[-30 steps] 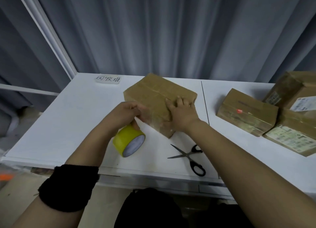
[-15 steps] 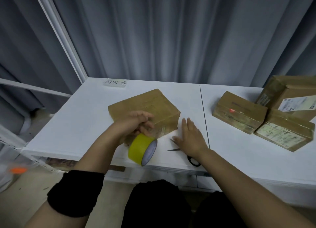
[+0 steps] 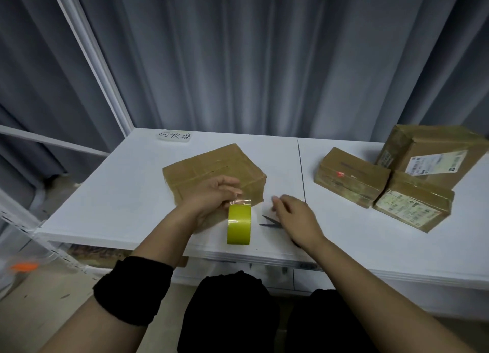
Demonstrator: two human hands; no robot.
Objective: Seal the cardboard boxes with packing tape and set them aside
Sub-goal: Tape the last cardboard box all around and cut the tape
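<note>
A: How does the cardboard box (image 3: 211, 167) look?

B: Flat and brown, its flaps closed, with glossy bands of clear tape across the top and down the near side. It lies askew on the white table (image 3: 105, 194), one corner pointing towards the person, left of the dark seam in the tabletop.

A: And the hands?

B: The left hand (image 3: 211, 201) is just in front of the box's near edge and overlaps it in the view; I cannot tell whether it touches the cardboard. It grips the yellow tape roll (image 3: 239, 225), seen edge-on, with its fingertips curled at the top of the roll where a short clear strip stands up.

A: The right one?

B: The right hand (image 3: 293, 217) is to the right of the box's near corner and apart from it. Its fingers are loose and hold nothing. It is over the scissors (image 3: 270, 221), whose blades stick out to its left; contact cannot be told.

A: Any other boxes?

B: Three, well off to the right. A low box (image 3: 349, 175) has a red mark, a large box (image 3: 434, 151) behind it carries a white label, and a labelled box (image 3: 412, 204) lies in front, touching both. All are closed, so their contents are hidden.
</note>
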